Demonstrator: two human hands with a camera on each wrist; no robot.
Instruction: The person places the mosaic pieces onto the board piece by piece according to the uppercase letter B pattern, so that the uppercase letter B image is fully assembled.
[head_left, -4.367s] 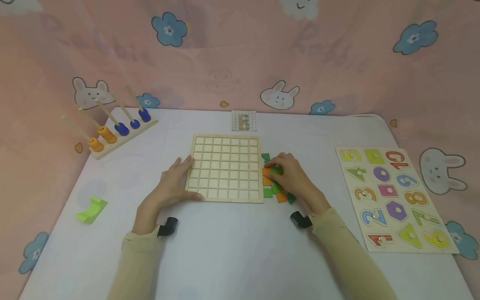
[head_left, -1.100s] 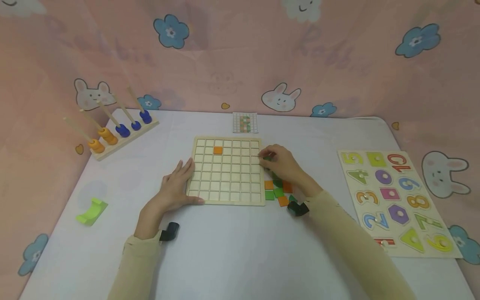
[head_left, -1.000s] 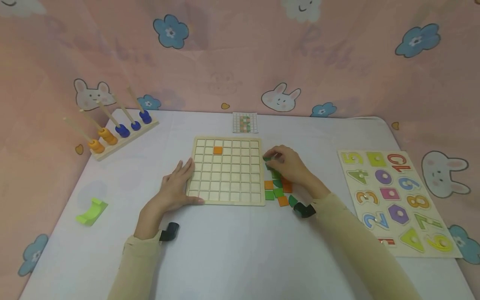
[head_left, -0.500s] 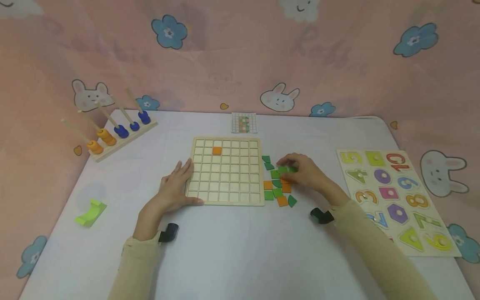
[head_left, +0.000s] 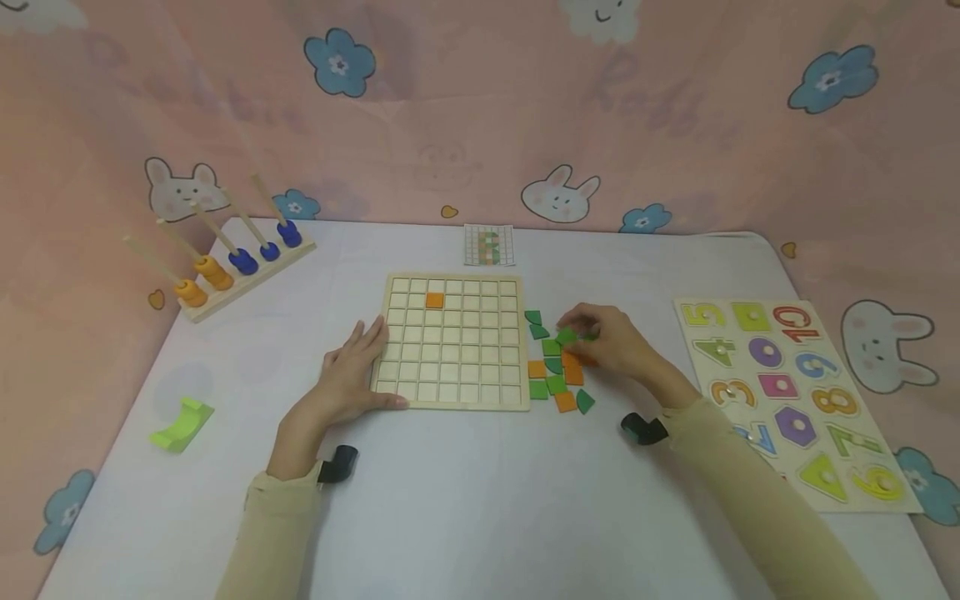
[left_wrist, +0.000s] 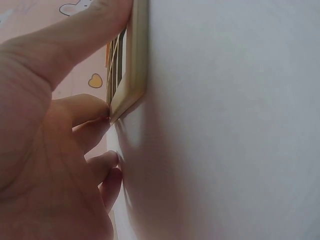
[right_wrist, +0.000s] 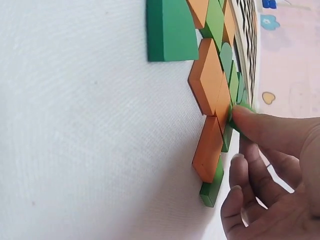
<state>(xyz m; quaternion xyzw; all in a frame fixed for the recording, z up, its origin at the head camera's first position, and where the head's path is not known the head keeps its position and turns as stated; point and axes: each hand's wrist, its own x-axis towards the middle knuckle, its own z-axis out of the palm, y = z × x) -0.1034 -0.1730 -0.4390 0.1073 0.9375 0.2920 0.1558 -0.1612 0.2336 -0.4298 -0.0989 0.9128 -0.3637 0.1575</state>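
A wooden grid board [head_left: 450, 342] lies mid-table with one orange square tile [head_left: 435, 300] in a cell of its second row from the back. Against the board's left and near edges rests my left hand [head_left: 341, 371], fingers and thumb spread about the corner; the left wrist view shows the thumb along the board edge [left_wrist: 137, 55]. My right hand [head_left: 611, 342] is over the tile cluster right of the board. Its thumb and fingertips pinch a green tile [right_wrist: 244, 125], partly hidden by the thumb. Orange tiles [right_wrist: 207, 80] and a dark green quarter-round tile [right_wrist: 172, 32] lie beside it.
A pattern card [head_left: 489, 245] lies behind the board. At back left stands a peg abacus [head_left: 247, 279] with orange and blue rings. A light green curved block [head_left: 182, 425] lies at left. A number puzzle board [head_left: 813, 408] lies at right, partly under the right sleeve.
An orange tile has appeared on the board. My right hand has drawn back rightward from the board's edge and the two far green tiles, and now pinches a green tile. The left hand stays.
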